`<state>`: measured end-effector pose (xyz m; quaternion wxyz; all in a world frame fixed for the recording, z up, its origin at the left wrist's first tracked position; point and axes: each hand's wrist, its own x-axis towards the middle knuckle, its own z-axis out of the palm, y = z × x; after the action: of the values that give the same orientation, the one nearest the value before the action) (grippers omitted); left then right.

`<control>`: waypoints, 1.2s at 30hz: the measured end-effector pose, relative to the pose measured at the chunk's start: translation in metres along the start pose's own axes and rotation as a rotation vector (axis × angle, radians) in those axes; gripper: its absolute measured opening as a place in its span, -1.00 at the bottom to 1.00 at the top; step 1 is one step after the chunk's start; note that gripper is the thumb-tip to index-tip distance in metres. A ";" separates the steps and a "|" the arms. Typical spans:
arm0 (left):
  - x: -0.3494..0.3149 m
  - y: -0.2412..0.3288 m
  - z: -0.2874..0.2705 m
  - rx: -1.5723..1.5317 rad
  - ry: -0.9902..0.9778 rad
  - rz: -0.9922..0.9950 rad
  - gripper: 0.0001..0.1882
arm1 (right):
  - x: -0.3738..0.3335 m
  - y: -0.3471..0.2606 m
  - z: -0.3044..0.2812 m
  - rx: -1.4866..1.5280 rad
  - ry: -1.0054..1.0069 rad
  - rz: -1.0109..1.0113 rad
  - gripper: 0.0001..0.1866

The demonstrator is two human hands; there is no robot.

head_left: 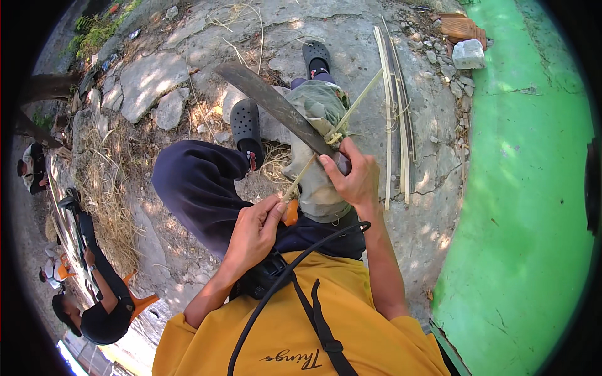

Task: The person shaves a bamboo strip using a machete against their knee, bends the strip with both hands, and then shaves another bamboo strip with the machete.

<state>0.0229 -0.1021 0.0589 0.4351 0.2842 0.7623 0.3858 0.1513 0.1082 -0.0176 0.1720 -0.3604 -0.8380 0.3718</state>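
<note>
My right hand [359, 178] is closed round the near end of a machete [266, 97], thumb pressed on the metal. Its long dark blade points up and to the left across my right leg, which is wrapped in a grey-green cloth [316, 191]. My left hand [256, 230] pinches the near end of a thin pale strip [300, 177], apparently bamboo. The strip runs up to the blade. Beyond the blade, curled shavings [334, 135] and a longer pale length [365, 94] stick out to the upper right. Where strip and edge meet is partly hidden.
Several long strips [395, 113] lie on cracked concrete to the right. Beyond them are rubble, a white block [468, 54] and a green painted surface [514, 188]. An orange object [291, 213] sits beside my left hand. At far left a person [103, 307] sits near long poles.
</note>
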 end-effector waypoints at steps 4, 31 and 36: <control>0.026 -0.001 -0.005 0.125 0.026 0.158 -0.66 | 0.007 0.001 -0.007 -0.011 -0.001 0.056 -0.51; 0.103 -0.010 0.035 -0.127 -0.039 0.059 -0.73 | 0.002 0.020 -0.013 0.095 0.092 0.049 -0.54; 0.101 0.007 0.040 0.024 0.013 0.109 -0.74 | 0.000 0.021 -0.016 0.076 0.047 0.051 -0.52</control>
<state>0.0127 -0.0070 0.0066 0.4050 0.3281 0.7530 0.4017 0.1703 0.1254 -0.0228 0.1953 -0.3835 -0.8097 0.3990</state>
